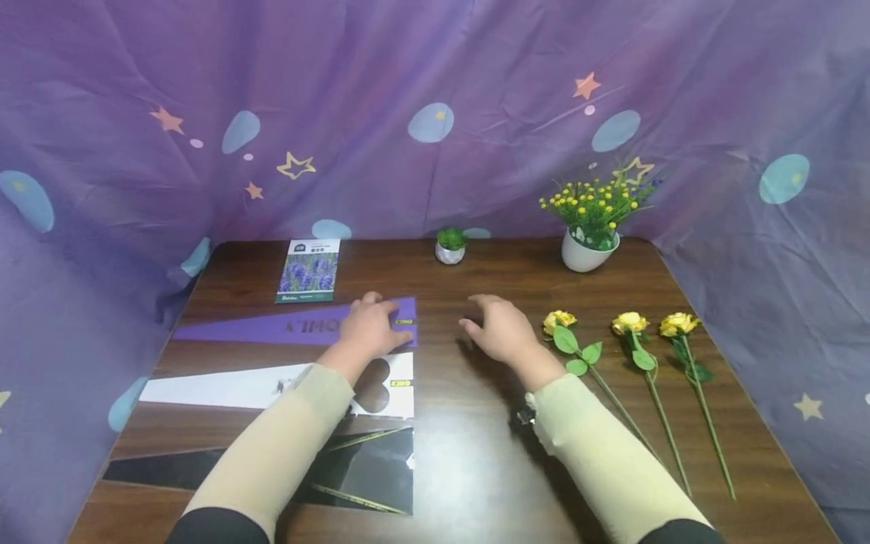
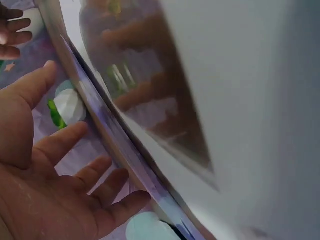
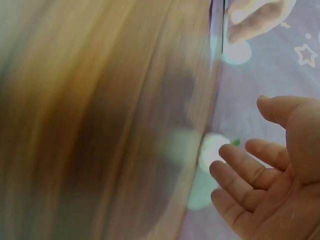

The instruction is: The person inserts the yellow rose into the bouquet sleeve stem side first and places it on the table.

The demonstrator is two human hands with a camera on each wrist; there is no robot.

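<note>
My left hand [image 1: 370,329] is over the right end of a flat purple tapered bag [image 1: 238,326] with cut-out lettering. Its fingers look loosely spread in the left wrist view, with nothing gripped; whether they touch the bag I cannot tell. Below that bag lie a white tapered bag [image 1: 217,389] with a heart-shaped clear window and a black, partly clear one [image 1: 163,472] with gold lines. To the right, my right hand [image 1: 501,329] is over bare wood with relaxed fingers and an empty palm, left of a yellow artificial rose [image 1: 559,321].
Two more yellow roses [image 1: 630,323] [image 1: 678,325] lie at the table's right. Along the back stand a small potted succulent [image 1: 451,251] and a white pot of yellow flowers [image 1: 590,253]. A lavender-picture packet [image 1: 308,273] lies back left. Purple cloth [image 1: 381,60] surrounds the wooden table [image 1: 469,453].
</note>
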